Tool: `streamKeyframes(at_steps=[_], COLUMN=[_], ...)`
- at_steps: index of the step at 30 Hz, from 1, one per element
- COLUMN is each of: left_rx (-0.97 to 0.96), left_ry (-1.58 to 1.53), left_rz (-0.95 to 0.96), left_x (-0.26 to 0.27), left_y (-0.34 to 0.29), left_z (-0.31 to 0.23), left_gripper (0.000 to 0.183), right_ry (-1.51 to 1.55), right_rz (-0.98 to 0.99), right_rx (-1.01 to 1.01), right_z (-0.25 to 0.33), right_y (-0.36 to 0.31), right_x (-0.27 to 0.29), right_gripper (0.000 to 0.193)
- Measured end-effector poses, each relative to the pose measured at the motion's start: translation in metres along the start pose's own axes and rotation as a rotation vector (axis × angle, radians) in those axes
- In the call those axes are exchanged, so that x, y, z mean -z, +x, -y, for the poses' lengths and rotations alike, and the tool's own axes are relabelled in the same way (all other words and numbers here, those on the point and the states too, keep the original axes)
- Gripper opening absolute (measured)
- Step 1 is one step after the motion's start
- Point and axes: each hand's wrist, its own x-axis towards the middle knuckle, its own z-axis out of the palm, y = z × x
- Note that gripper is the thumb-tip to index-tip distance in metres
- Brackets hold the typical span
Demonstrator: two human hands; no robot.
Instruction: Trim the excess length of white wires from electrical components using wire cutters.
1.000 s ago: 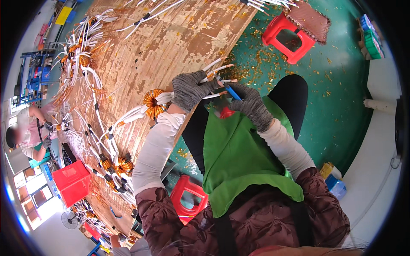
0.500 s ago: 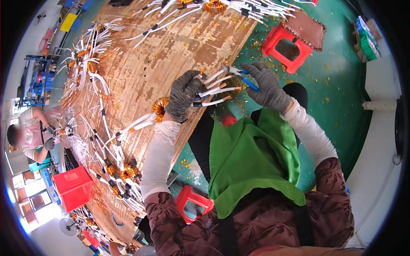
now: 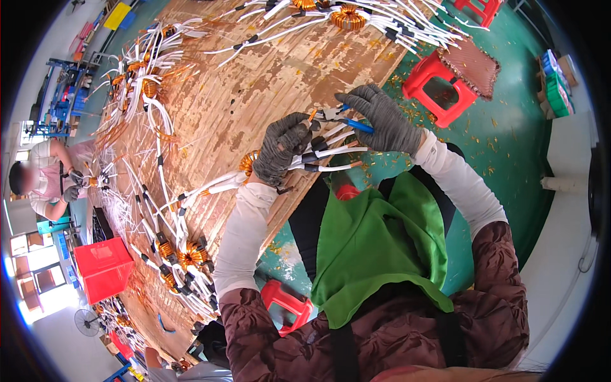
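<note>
My left hand [image 3: 282, 148], in a grey glove, is closed around a bundle of white sleeved wires [image 3: 331, 153] with bare copper ends. One copper tip [image 3: 312, 115] pokes up by its thumb. Behind the wrist, the wires run to a copper-wound ring coil [image 3: 247, 163], partly covered by the hand. My gloved right hand [image 3: 382, 121] grips blue-handled pliers [image 3: 356, 123]. The metal jaws [image 3: 329, 114] are at the upright copper tip; whether they bite on it cannot be made out.
Wired coils lie along the worn wooden table [image 3: 267, 83], at its far edge and left side. A red stool [image 3: 439, 89] with a brown cushion stands right on the green floor. A red bin [image 3: 104, 270] is at left; a co-worker [image 3: 48, 172] handles wires beyond.
My right hand has brought the pliers leftward, from the wire ends to the copper tip beside my left thumb. The whole view has shifted slightly.
</note>
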Motion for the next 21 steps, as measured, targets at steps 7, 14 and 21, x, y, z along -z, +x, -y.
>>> streamKeyframes(at_steps=[7,14,21], left_rx=[0.024,0.019,-0.2], left_ry=[0.027,0.033,0.553], left_rz=[-0.007,-0.077,-0.177], left_x=[-0.002,-0.017,-0.032], left_y=[-0.002,-0.004,-0.004], left_z=[-0.001,0.002,0.012], left_gripper=[0.037,0.027,0.021], right_ry=[0.017,-0.303,0.941], right_rz=[0.008,0.006,0.271], right_rx=[0.044,0.001,-0.712], right_z=[0.003,0.009,0.033], right_y=[0.01,0.005,-0.03], right_x=[0.0,0.005,0.005], right_gripper=[0.068,0.07,0.044])
